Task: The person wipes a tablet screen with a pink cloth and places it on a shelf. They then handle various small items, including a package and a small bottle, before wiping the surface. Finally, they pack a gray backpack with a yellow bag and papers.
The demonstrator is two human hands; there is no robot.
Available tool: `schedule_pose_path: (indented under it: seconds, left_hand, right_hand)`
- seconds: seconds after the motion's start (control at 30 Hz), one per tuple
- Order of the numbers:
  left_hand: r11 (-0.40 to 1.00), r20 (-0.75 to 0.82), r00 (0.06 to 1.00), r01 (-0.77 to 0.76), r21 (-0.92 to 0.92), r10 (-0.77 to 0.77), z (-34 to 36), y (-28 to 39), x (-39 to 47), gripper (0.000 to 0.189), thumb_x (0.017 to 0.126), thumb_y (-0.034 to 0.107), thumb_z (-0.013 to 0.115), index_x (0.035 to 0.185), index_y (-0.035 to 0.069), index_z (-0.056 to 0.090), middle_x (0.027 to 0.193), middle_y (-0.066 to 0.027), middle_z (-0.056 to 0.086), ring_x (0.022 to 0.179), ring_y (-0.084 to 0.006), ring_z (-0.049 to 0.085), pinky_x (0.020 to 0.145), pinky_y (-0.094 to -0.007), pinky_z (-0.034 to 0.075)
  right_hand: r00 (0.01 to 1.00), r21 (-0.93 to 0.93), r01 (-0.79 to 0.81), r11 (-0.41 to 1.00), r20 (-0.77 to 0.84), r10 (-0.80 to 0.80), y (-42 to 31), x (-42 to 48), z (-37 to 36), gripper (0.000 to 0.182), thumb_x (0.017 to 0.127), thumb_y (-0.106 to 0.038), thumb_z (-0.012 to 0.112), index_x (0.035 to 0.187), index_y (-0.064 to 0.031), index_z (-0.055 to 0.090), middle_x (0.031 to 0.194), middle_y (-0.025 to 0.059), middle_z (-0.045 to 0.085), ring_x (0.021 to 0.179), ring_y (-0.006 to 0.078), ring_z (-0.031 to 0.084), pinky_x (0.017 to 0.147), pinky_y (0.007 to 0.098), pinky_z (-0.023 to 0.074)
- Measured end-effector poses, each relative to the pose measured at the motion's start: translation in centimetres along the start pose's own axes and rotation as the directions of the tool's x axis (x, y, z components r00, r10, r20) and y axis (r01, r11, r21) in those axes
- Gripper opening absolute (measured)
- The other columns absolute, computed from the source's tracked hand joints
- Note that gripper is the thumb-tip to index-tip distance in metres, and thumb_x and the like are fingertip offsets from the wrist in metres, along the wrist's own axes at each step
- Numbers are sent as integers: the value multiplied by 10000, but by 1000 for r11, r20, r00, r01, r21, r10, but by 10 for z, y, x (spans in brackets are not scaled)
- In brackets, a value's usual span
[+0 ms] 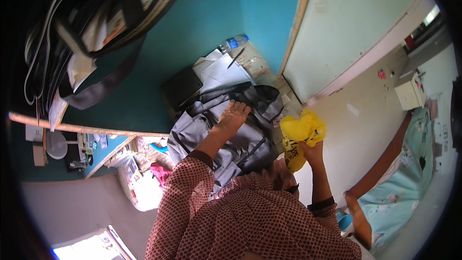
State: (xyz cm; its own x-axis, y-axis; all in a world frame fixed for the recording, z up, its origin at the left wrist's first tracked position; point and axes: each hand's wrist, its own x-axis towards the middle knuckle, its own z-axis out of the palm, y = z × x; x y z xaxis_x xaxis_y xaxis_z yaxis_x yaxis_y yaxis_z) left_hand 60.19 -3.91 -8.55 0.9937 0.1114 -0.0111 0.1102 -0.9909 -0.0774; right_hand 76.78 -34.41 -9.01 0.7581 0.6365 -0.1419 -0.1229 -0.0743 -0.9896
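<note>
A grey backpack (249,130) lies slumped on a worn shelf surface (256,61) in front of me, its straps and folds bunched at the far side. My left hand (234,117) rests on the upper part of the backpack, fingers curled into its fabric; the fingertips are partly hidden. Off to the right of the backpack, my right hand (312,150) grips a crumpled yellow plastic bag (303,128) with dark printing. Part of the yellow bag hangs below the fist, over the floor.
Beyond the backpack are white papers (222,72), a black pen (236,57), a plastic bottle (234,43) with a blue cap and a dark flat case (182,86). Bags with straps (108,39) hang at upper left. A bed (393,195) stands at right.
</note>
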Motion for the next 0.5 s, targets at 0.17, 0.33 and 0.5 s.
schedule_pose_path:
  seconds: [0.17,0.33,0.5]
  left_hand:
    - [958,-80,991,-128,-258,111,-18,-11,-25,242,734,45,664,963,103,613,921,-78,590,944,-259,623,899,-384,430]
    - [894,-205,966,-229,-384,160,-124,6,-79,154,694,58,623,842,73,587,828,-81,525,851,-268,584,783,-394,462]
    - [961,-160,981,-147,-233,112,-199,26,-132,122,674,119,654,774,79,596,811,-49,535,838,-194,576,671,-309,499]
  right_hand:
    - [999,-28,-38,999,-13,38,14,-16,-5,502,807,56,729,1279,1,566,1200,96,679,1101,221,670,947,359,536]
    - [996,12,11,1000,-93,-10,-7,-15,-2,494,811,53,715,1279,6,564,1204,96,673,1094,221,667,947,358,534]
    - [995,158,57,986,-93,-43,-44,4,11,604,815,61,729,1363,14,480,1293,135,620,1172,247,627,1009,368,503]
